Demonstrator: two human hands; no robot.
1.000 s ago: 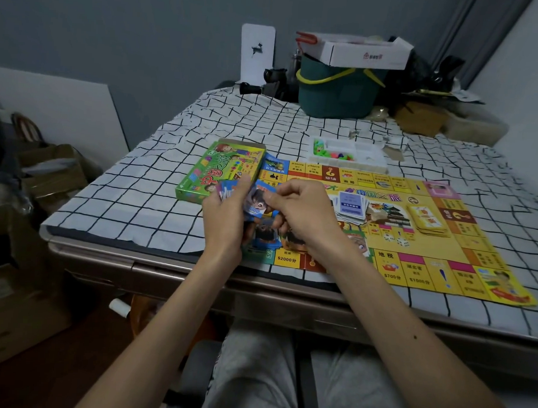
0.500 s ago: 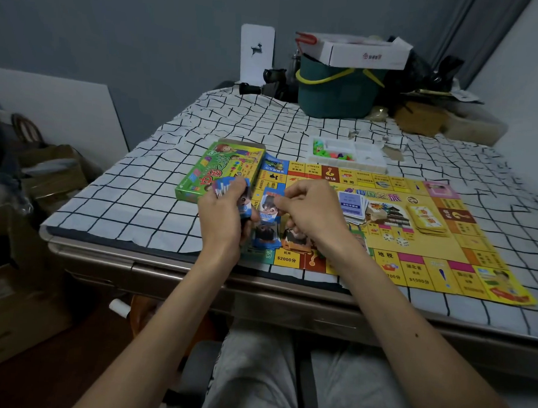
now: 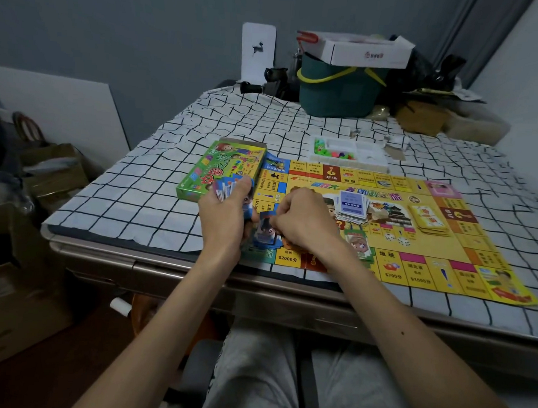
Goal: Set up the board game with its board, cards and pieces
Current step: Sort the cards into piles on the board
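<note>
Card sorting over glossy yellow game board (image 3: 415,242).
Left hand (image 3: 226,215) grip closed around a fanned card stack (image 3: 228,189); right hand (image 3: 304,219) pinches one blue card (image 3: 264,231).

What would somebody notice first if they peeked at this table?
Probably the big yellow game board spread over the checked cloth at the table's near edge, with a blue card pile and a yellow card pile on its middle. Right in front, the left hand holds a stack of blue cards while the right hand pinches one card above the board's left end. The bright green game box lies just left of the board.
</note>
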